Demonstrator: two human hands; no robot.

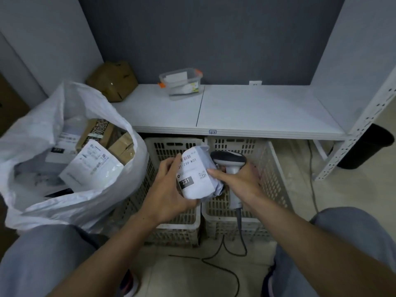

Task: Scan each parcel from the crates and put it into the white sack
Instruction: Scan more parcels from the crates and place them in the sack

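Note:
A small white soft parcel [196,175] with a printed label reading 231 is held over the two crates. My left hand [169,185] grips it from below and the left. My right hand [242,181] holds a grey handheld scanner [230,162] by its handle, and its fingertips also touch the parcel's right edge. The scanner head sits just right of the parcel. The white sack [70,151] stands open on the left with several boxes and bagged parcels inside. The left crate [165,146] and right crate [265,168] look bare where their insides show.
A low white shelf [257,112] runs across above the crates, carrying a clear plastic box [182,84] and a brown cardboard parcel [112,81]. The scanner's black cable [227,254] trails over the floor between my knees. A black bin [368,146] stands at the right.

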